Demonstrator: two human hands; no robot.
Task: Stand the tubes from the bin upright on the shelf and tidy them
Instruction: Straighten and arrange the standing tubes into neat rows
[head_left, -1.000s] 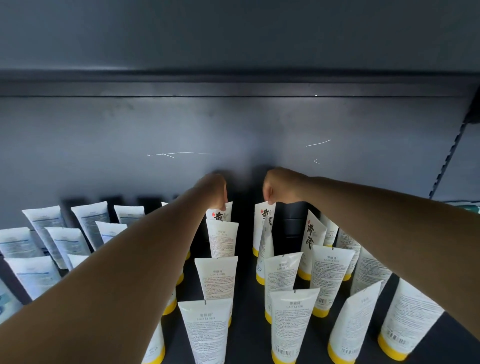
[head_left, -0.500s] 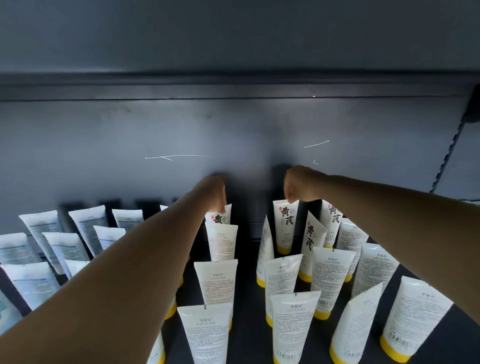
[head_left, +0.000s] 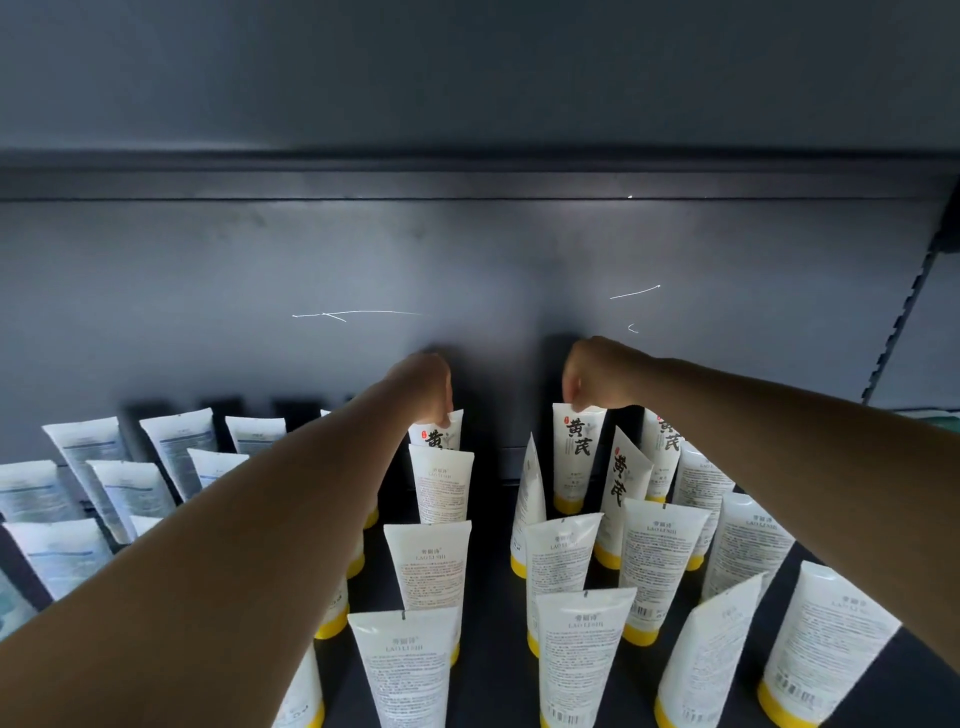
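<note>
Several white tubes with yellow caps stand cap-down on the dark shelf (head_left: 488, 691). My left hand (head_left: 426, 387) reaches to the back row and pinches the top edge of a back-left tube (head_left: 441, 435) with black characters. My right hand (head_left: 597, 374) grips the crimped top of another back-row tube (head_left: 574, 457), which stands upright facing me. Between the two held tubes lies a dark gap. A tube (head_left: 530, 499) beside it stands edge-on, and another (head_left: 623, 483) leans.
Pale blue-labelled tubes (head_left: 104, 483) stand in rows at the left. The grey back wall (head_left: 311, 260) rises right behind the back row. A slotted upright (head_left: 904, 317) runs along the right. The underside of the shelf above (head_left: 467, 171) hangs overhead.
My right hand has moved its tube to the right and turned it upright at the back. My left hand has stayed on its back-row tube.
</note>
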